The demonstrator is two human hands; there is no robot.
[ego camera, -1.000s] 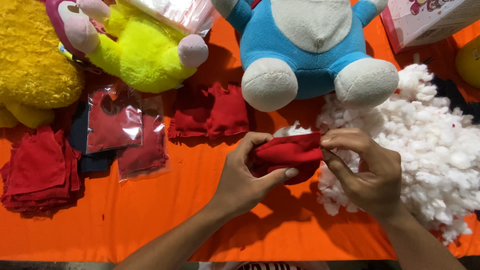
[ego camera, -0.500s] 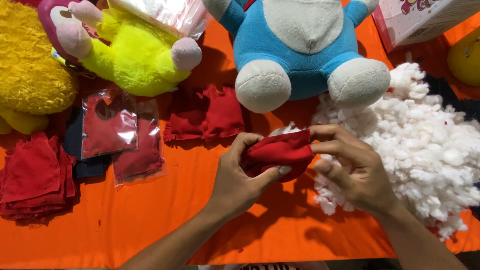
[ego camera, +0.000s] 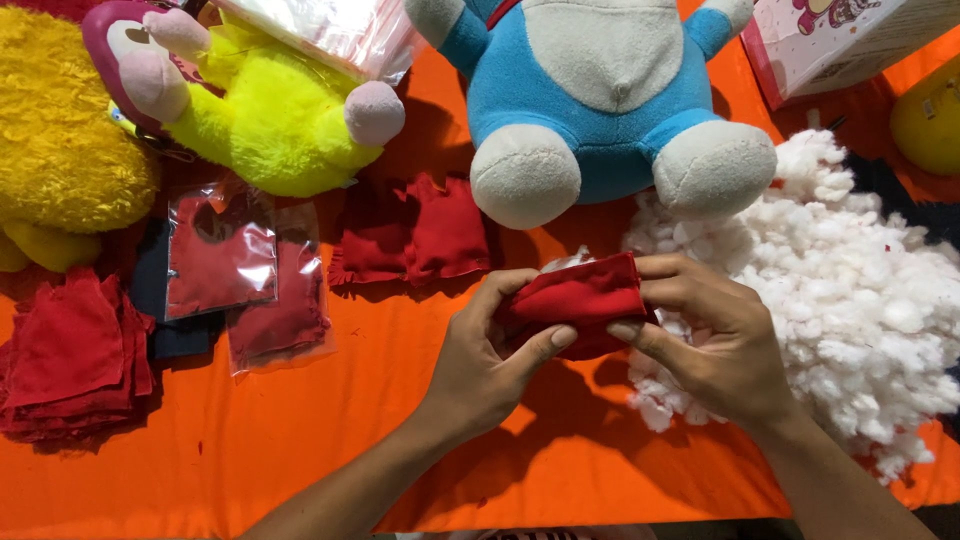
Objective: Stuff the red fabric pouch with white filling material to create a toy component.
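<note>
- Head view: an orange cloth (ego camera: 300,440) covered the tabletop; nothing of the room beyond it showed.
- The left hand (ego camera: 490,355) and right hand (ego camera: 715,345) both pinched a small red fabric pouch (ego camera: 580,300), white stuffing poking out of its top, just above the cloth.
- A heap of white stuffing (ego camera: 860,310) lay right of it, a blue plush toy (ego camera: 600,100) behind.
- Red fabric pieces (ego camera: 65,360) were stacked at the left edge.

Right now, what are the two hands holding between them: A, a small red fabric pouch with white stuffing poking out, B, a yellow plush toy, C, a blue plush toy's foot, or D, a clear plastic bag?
A: the left hand and right hand both pinch a red fabric pouch, with a tuft of white stuffing showing at its top edge.
</note>
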